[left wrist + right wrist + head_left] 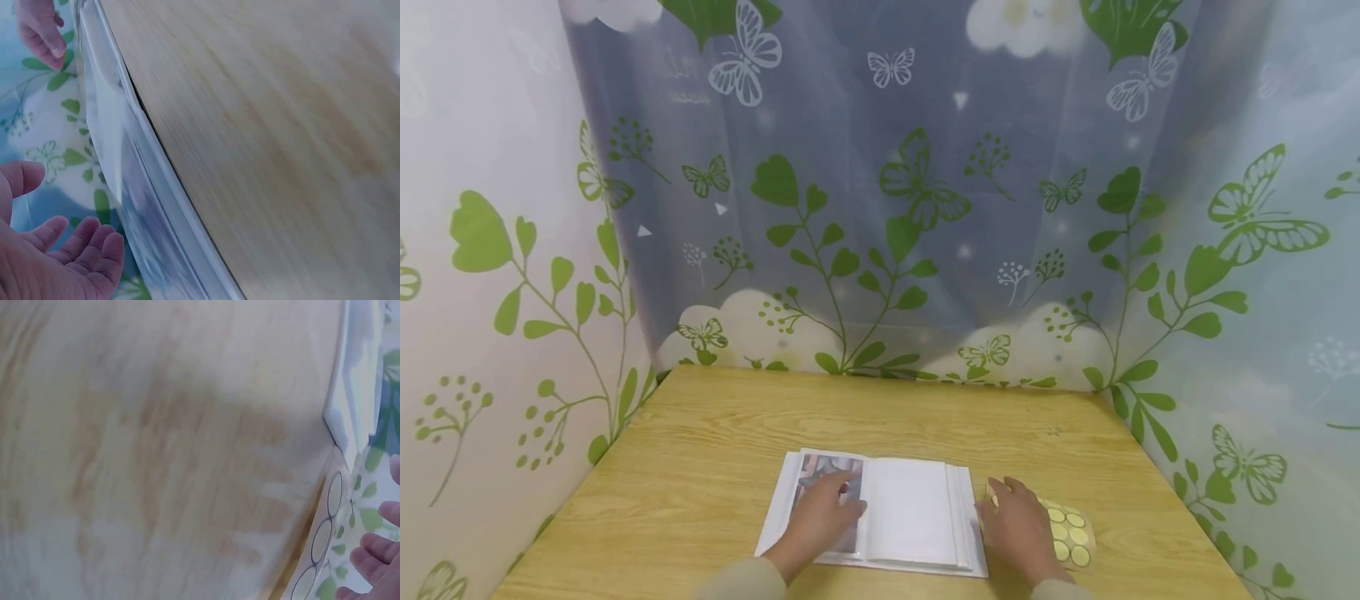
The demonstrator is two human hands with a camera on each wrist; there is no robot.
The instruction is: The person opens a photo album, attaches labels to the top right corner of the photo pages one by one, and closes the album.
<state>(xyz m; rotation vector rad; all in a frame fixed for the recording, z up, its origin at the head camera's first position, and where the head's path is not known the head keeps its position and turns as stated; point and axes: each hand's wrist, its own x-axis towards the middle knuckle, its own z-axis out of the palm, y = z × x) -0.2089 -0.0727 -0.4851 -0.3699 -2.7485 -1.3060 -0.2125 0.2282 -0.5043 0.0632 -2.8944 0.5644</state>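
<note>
A white photo album [913, 512] lies spread flat on the table, with a photo [827, 463] in its left page and a blank right page. My left hand [820, 521] hovers over the photo; in the left wrist view its fingers [87, 253] are loosely bent and hold nothing. Beside the album's right edge is my right hand [1018, 527], above a sheet of round yellow stickers [1071, 533] that it partly hides. The right wrist view shows those fingers [375, 550] relaxed, apart from the sticker sheet [322, 540].
The wood-grain table [880, 417] extends behind and to both sides of the album. Curtains printed with leaves and butterflies [850, 208] hang along its back, left and right sides.
</note>
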